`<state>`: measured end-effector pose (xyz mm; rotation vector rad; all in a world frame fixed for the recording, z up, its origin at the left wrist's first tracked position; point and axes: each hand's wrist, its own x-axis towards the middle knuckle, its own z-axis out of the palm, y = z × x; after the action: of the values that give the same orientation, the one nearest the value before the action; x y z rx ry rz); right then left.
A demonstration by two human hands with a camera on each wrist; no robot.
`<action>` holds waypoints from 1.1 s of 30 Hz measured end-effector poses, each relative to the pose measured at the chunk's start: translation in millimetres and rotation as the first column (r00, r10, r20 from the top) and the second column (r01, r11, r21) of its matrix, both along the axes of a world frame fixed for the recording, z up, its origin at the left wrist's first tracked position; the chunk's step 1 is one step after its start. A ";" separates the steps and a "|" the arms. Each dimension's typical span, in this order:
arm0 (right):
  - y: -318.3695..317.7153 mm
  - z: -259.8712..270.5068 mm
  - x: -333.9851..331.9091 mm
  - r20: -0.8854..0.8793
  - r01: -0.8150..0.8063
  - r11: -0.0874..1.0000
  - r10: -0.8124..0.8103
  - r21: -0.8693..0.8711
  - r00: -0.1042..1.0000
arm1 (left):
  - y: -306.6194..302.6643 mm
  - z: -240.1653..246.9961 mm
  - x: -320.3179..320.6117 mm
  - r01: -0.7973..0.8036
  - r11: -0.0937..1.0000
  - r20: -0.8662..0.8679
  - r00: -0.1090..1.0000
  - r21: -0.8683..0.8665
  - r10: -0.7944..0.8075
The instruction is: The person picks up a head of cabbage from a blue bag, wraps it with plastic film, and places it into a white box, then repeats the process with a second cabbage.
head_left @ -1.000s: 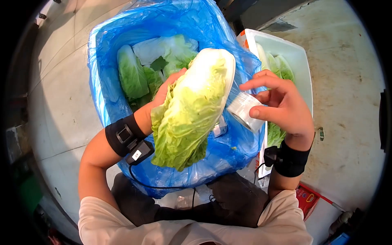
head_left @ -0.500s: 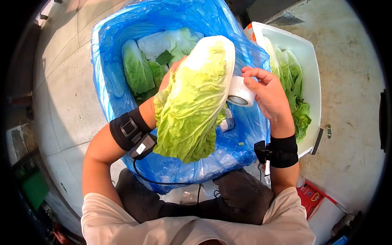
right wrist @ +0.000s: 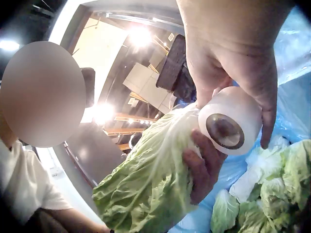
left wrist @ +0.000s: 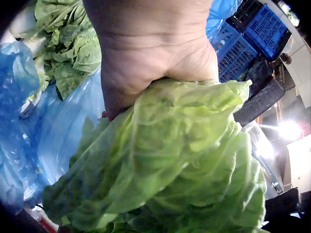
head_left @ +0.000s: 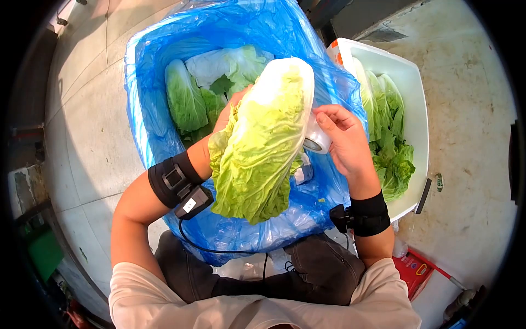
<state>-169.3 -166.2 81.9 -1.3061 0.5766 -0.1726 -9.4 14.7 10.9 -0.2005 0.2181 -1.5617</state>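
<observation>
A napa cabbage (head_left: pixel 263 142) is held tilted over the blue-lined box, its white base toward the far side. My left hand (head_left: pixel 231 109) grips it from the left and beneath, with most of the fingers hidden behind it; their tips (right wrist: pixel 198 167) show against the cabbage in the right wrist view. In my right hand (head_left: pixel 348 140) is a roll of clear film (right wrist: pixel 245 109), gripped between thumb and fingers. That roll sits right at the cabbage's right side, near the base. Loose leaves (left wrist: pixel 160 160) hang over the left palm in the left wrist view.
The large box lined with blue plastic (head_left: pixel 148 126) holds several cabbages (head_left: pixel 185 96) at its far left. To its right stands a white foam box (head_left: pixel 413 93) with more cabbages (head_left: pixel 389 109). A red item (head_left: pixel 411 271) lies on the floor at the near right.
My right hand has drawn the roll inward, from apart with spread fingers to against the cabbage's side. The fingers have closed in on it. The left hand keeps its grip on the cabbage.
</observation>
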 end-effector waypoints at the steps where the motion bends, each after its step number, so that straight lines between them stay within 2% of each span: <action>1: 0.3 -1.3 0.0 0.002 -0.016 0.998 0.016 -0.054 1.000 | 0.9 0.3 -1.0 0.000 1.000 -0.002 1.000 0.002 0.000; 2: -2.0 -3.5 0.2 0.002 -0.016 0.998 0.016 -0.054 1.000 | 1.6 1.4 -1.8 -0.004 1.000 0.005 1.000 0.020 0.004; 4: -9.1 -9.8 -0.3 -0.026 -0.077 0.975 0.073 -0.207 0.997 | 2.6 0.9 -3.0 -0.008 0.999 0.011 1.000 0.043 0.007; 5: -11.6 -10.3 -0.2 -0.026 -0.077 0.975 0.073 -0.207 0.997 | 2.3 0.0 -3.2 -0.037 0.993 0.210 0.978 0.112 0.012; 6: -14.0 -10.5 -0.7 -0.040 -0.114 0.954 0.107 -0.277 0.993 | 1.6 -1.2 -3.6 -0.076 0.982 0.400 0.917 0.174 0.001; 8: -13.6 -10.1 0.1 -0.053 -0.145 0.926 0.135 -0.348 0.989 | 2.4 -14.1 -4.5 -0.047 0.983 0.414 0.910 0.176 -0.031; 10: -6.3 -8.4 2.8 0.005 -0.103 0.985 0.105 -0.136 0.995 | 7.0 -16.2 -4.4 -0.018 0.984 0.430 0.901 0.177 -0.061; 11: -6.3 -6.1 1.3 0.006 -0.098 0.986 0.100 -0.137 0.995 | 11.6 -15.4 -5.9 0.018 0.975 0.490 0.863 0.222 -0.128; 12: -7.1 -3.2 -0.6 -0.029 -0.165 0.958 0.163 -0.233 0.986 | 16.7 -12.7 -5.7 0.050 0.962 0.544 0.816 0.269 -0.195; 13: -8.4 -0.9 -2.3 -0.070 -0.233 0.916 0.223 -0.325 0.972 | 25.5 -6.0 -0.6 0.127 0.974 0.491 0.847 0.186 -0.204; 14: -10.0 0.7 -4.5 -0.069 -0.232 0.916 0.221 -0.327 0.973 | 28.4 3.0 -1.5 0.128 0.974 0.493 0.846 0.185 -0.205; 16: -14.6 3.2 -9.2 -0.015 -0.348 0.801 0.391 -0.488 0.920 | 33.4 19.3 -4.9 0.229 0.958 0.387 0.879 0.171 -0.279; 18: -18.7 0.0 -14.2 0.004 -0.372 0.802 0.422 -0.467 0.907 | 32.8 19.3 -7.1 0.235 0.960 0.395 0.876 0.151 -0.277; 20: -18.4 -1.9 -18.2 -0.026 -0.320 0.903 0.327 -0.288 0.945 | 31.1 18.4 -7.8 0.244 0.950 0.489 0.816 0.194 -0.309; 21: -19.5 -2.6 -18.7 -0.025 -0.325 0.900 0.332 -0.290 0.943 | 29.6 20.7 -7.5 0.238 0.952 0.491 0.817 0.192 -0.303; 23: -21.3 -3.5 -20.1 -0.007 -0.318 0.909 0.329 -0.271 0.944 | 25.2 27.6 -6.4 0.169 0.982 0.605 0.775 0.080 -0.183; 26: -17.8 -4.5 -20.2 0.030 -0.292 0.937 0.303 -0.193 0.953 | 18.9 30.2 -6.4 0.089 0.995 0.668 0.738 0.051 -0.100; 30: -19.6 -13.1 -20.6 0.023 -0.263 0.957 0.268 -0.121 0.963 | 9.3 24.3 -11.8 -0.010 0.990 0.678 0.730 0.138 -0.087; 32: -18.2 -16.9 -22.2 0.078 -0.181 0.980 0.175 0.078 0.981 | 5.1 24.1 -9.3 -0.139 0.978 0.803 0.595 0.156 -0.043; 33: -18.0 -15.8 -21.5 0.076 -0.182 0.980 0.176 0.076 0.981 | 4.9 22.2 -7.0 -0.140 0.978 0.802 0.596 0.154 -0.041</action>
<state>-190.8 -184.2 66.1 -1.2593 0.4005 -0.0448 -16.4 19.7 33.1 0.6755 -0.3554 -1.4143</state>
